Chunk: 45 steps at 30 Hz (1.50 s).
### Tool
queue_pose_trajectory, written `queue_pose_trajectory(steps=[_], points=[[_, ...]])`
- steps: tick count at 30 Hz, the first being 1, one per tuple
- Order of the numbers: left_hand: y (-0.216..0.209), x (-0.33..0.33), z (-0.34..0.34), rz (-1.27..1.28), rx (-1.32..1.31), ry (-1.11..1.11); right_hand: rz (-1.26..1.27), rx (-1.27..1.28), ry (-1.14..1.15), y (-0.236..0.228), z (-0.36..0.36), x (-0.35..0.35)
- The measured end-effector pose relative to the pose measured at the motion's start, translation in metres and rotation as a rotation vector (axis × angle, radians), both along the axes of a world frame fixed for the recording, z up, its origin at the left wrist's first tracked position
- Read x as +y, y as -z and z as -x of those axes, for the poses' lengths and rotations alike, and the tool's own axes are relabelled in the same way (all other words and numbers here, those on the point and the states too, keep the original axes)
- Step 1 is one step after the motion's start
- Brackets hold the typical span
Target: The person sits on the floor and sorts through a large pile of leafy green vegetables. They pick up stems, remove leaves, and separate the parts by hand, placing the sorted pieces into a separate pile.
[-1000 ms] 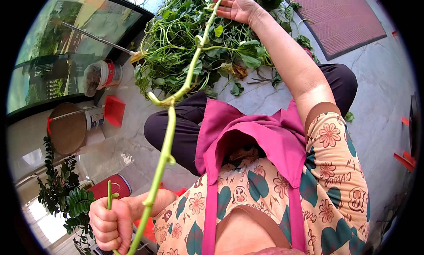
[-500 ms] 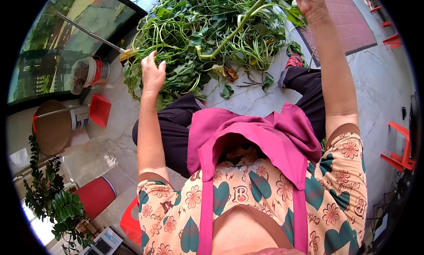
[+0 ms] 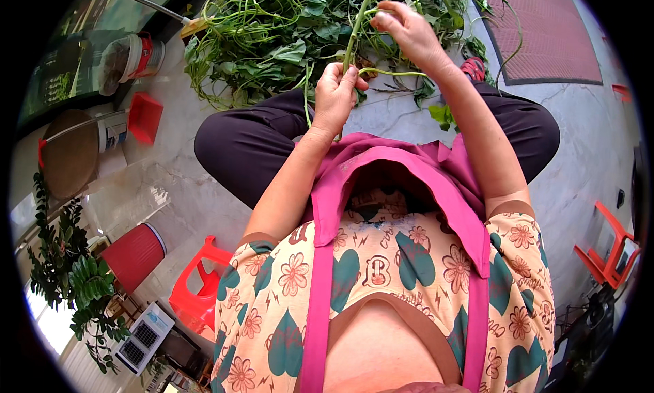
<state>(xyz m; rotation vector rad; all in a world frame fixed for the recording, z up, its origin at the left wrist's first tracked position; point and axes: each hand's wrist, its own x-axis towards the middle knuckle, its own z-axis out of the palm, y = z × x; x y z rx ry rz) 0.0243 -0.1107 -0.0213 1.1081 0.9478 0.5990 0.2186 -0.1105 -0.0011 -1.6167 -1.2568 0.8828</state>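
A thick green vine stem (image 3: 358, 30) stands up from my left hand (image 3: 335, 97), whose fingers are closed round its lower part. My right hand (image 3: 412, 37) is higher and to the right, thumb and fingers pinched on a thin side stem that branches off the vine. Another thin shoot (image 3: 392, 72) runs right from beside my left fingertips and passes behind my right forearm. Green leaves (image 3: 443, 115) hang just below that forearm. Beyond both hands lies a large heap of leafy vines (image 3: 272, 59) on the floor.
My bent legs in dark trousers (image 3: 255, 144) flank the work. A reddish mat (image 3: 545, 42) lies at the far right. On the left are a white bucket (image 3: 146, 58), a red dustpan (image 3: 144, 117) and a broom pole (image 3: 146, 5). Red plastic stools (image 3: 201, 284) stand nearby.
My left hand has come right and closed on the vine stem. My right hand has dropped inward from the upper right to a side stem. The vine now stands more upright.
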Motion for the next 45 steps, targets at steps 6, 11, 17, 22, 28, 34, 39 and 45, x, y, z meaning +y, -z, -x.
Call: queue_pose_trajectory(steps=[6,11,17,22,28,34,39,45], points=[[0.017,-0.005,0.009,0.010,0.153,0.086,-0.033,-0.356,-0.162,0.040,0.075,-0.068],[0.023,-0.005,0.006,-0.176,0.419,0.199,-0.102,-0.835,-0.275,0.047,0.065,-0.078],[0.019,-0.023,-0.023,0.336,0.120,0.037,-0.211,-0.959,-0.295,0.089,0.024,-0.059],[0.009,-0.024,-0.024,0.351,0.061,-0.062,0.088,-1.004,-0.201,0.102,0.013,-0.034],[-0.005,-0.024,0.007,0.433,-0.123,0.033,0.428,-1.034,0.289,0.101,-0.138,-0.090],[-0.014,-0.023,0.002,0.588,-0.240,0.107,-0.340,-0.743,0.108,0.055,-0.029,-0.024],[-0.018,-0.015,0.009,0.681,-0.314,0.115,-0.174,-0.307,0.018,0.095,0.014,-0.024],[-0.016,-0.018,0.006,0.719,-0.367,0.191,-0.205,-0.410,-0.027,0.092,0.009,-0.035]])
